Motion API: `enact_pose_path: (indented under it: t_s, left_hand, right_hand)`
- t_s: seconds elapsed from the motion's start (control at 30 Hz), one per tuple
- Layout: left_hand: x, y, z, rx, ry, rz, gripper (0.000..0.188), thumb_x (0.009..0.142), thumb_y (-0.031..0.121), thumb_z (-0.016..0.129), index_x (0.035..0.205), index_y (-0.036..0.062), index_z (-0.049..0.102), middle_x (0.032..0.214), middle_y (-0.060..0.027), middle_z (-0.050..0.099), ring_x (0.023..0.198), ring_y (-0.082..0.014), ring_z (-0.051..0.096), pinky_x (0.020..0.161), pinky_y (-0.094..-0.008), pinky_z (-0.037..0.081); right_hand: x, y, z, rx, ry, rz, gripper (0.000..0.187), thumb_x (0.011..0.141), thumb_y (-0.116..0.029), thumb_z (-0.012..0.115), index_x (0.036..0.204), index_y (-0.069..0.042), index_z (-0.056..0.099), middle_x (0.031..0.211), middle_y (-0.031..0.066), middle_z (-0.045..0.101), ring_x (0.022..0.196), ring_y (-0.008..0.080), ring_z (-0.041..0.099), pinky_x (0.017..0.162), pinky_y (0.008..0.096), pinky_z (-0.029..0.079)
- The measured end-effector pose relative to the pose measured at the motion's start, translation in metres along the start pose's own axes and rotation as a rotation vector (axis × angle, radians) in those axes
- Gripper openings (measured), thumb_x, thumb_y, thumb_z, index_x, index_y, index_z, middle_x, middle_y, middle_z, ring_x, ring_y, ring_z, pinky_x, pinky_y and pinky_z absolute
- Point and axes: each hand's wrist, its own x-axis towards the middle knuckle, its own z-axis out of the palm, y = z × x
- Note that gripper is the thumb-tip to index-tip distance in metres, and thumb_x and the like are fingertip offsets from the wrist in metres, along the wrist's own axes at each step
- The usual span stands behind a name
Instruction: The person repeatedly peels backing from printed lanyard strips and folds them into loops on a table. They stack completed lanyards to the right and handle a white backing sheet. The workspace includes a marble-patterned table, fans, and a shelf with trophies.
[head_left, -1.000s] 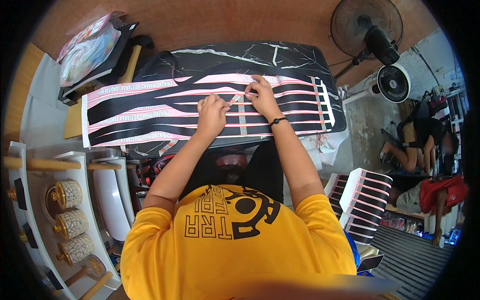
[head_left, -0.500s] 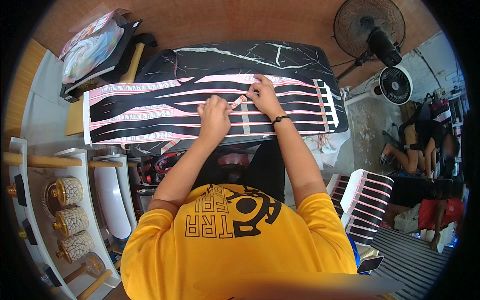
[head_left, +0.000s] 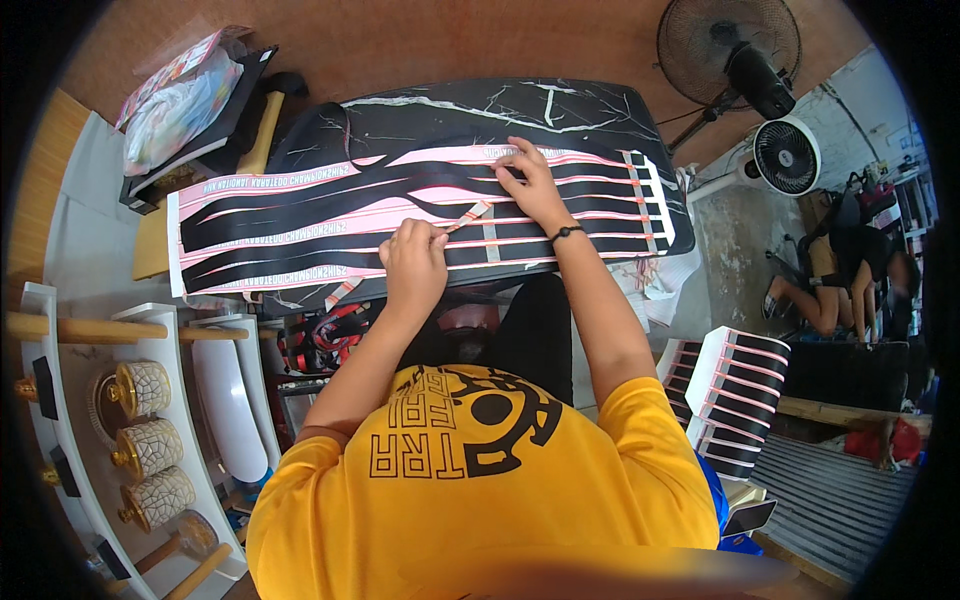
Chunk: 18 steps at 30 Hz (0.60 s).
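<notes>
A long pink and white printed sheet lies across the table, with several black ribbons running along it. Grey tape crosses the ribbons near the middle. My left hand is closed in a pinch low on the sheet, on one end of a short striped strip of tape that slants up to the right. On the ribbons beyond that strip rests my right hand, thumb and index finger apart, with nothing visible between them.
The table has a black marble-patterned top. Two fans stand at the back right. A second ribboned sheet sits to my right. White shelves with gold-trimmed jars are on the left. Another person crouches far right.
My left hand has drawn nearer to me and slightly left, with the striped strip's end at its fingers. The right hand has shifted slightly away from me, off the strip.
</notes>
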Motion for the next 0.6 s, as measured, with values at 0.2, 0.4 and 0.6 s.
enact_pose_path:
  t_s: [0.2,0.4,0.6]
  left_hand:
    - [0.007,0.003,-0.004,-0.038,-0.027,0.003,0.007,0.084,0.007,0.065,0.084,0.0071,0.058,0.084,-0.0076,0.058,0.082,-0.0279,0.06,0.076,-0.0423,0.036]
    - [-0.014,0.038,-0.027,-0.094,-0.195,0.051,0.008,0.081,0.004,0.066,0.083,0.0066,0.059,0.085,-0.009,0.056,0.088,-0.0307,0.057,0.08,-0.0423,0.035]
    - [-0.026,0.034,-0.05,-0.012,-0.21,0.0,0.007,0.085,0.007,0.067,0.086,0.0059,0.06,0.084,-0.0091,0.056,0.086,-0.0289,0.057,0.079,-0.0411,0.035]
  right_hand:
    - [-0.026,-0.015,-0.012,-0.328,-0.221,-0.045,0.011,0.081,-0.018,0.072,0.086,-0.009,0.074,0.132,0.0133,0.057,0.126,0.0341,0.046,0.107,0.0441,0.036]
    - [-0.025,-0.016,0.004,-0.401,-0.107,0.018,0.012,0.083,-0.019,0.07,0.084,-0.007,0.073,0.12,0.01,0.062,0.119,0.0324,0.053,0.109,0.0512,0.034]
    - [-0.021,-0.01,0.007,-0.396,-0.034,0.032,0.013,0.083,-0.015,0.07,0.088,-0.003,0.071,0.118,0.0116,0.062,0.112,0.0348,0.054,0.098,0.0442,0.042]
